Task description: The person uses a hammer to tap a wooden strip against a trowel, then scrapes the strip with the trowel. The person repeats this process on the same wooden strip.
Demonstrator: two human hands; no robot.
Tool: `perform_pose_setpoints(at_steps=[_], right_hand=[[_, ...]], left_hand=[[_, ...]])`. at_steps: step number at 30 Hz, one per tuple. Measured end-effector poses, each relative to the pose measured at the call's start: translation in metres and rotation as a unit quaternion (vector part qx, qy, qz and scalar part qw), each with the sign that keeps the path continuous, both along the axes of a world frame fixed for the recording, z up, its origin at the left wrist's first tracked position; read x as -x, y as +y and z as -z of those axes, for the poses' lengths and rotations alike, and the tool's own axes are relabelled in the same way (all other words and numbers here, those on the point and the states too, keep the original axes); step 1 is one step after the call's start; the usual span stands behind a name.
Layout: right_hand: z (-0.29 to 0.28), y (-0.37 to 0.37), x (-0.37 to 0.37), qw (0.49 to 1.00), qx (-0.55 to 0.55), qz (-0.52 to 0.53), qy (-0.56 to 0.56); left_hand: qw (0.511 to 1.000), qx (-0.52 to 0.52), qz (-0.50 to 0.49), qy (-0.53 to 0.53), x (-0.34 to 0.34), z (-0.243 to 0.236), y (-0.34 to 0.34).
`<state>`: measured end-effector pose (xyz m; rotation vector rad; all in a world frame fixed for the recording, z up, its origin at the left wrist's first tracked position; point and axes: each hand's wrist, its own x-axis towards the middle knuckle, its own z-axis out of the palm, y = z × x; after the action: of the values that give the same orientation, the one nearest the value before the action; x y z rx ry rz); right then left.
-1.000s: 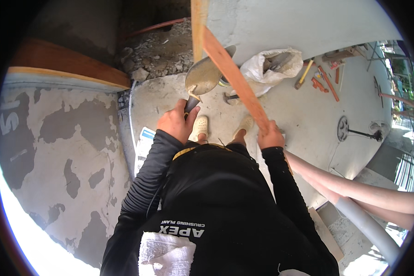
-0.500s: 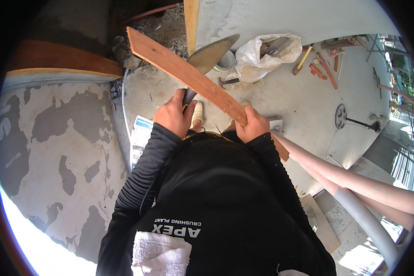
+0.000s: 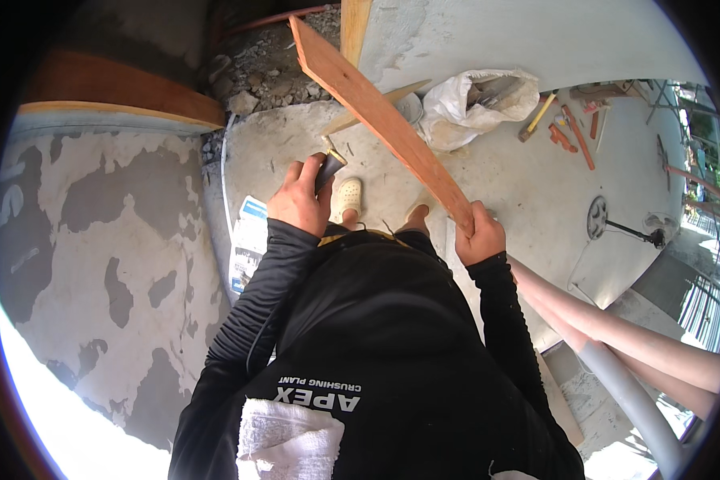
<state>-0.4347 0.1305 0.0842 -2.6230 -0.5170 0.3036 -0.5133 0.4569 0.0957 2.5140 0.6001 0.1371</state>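
Observation:
My left hand (image 3: 300,196) is closed around the dark handle of a pointed trowel (image 3: 342,123). The trowel's blade shows nearly edge-on and passes behind a long reddish-brown wooden board (image 3: 384,132); whether the two touch I cannot tell. My right hand (image 3: 482,236) grips this board close to its lower end. From there the board slants up and to the left, its angled far end high above the floor.
A white sack (image 3: 448,120) stands by the far wall, with a bucket (image 3: 410,107) beside it. A yellow-handled hammer (image 3: 538,118) and orange tools lie to the right. Pipes (image 3: 600,312) cross the right side. Rubble (image 3: 268,72) lies at the far left, beyond a patchy plastered surface (image 3: 104,240).
My right hand has moved right and now holds the board near its lower end. The board slants more steeply. The trowel's blade has turned from showing its flat face to nearly edge-on.

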Motion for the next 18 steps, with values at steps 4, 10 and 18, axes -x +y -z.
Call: perform_pose_setpoints(at_steps=[4, 10, 18], right_hand=[[0.014, -0.010, -0.014, 0.979, 0.081, 0.180, 0.041], [-0.004, -0.003, -0.003, 0.989, -0.071, 0.113, 0.069], [-0.024, 0.036, 0.019, 0.987, 0.020, -0.111, 0.113]], left_hand=[[1.000, -0.025, -0.005, -0.005, 0.006, 0.005, 0.002], [0.999, -0.049, -0.022, -0.011, 0.016, 0.022, 0.008], [0.996, 0.018, 0.015, 0.083, 0.016, 0.027, 0.025]])
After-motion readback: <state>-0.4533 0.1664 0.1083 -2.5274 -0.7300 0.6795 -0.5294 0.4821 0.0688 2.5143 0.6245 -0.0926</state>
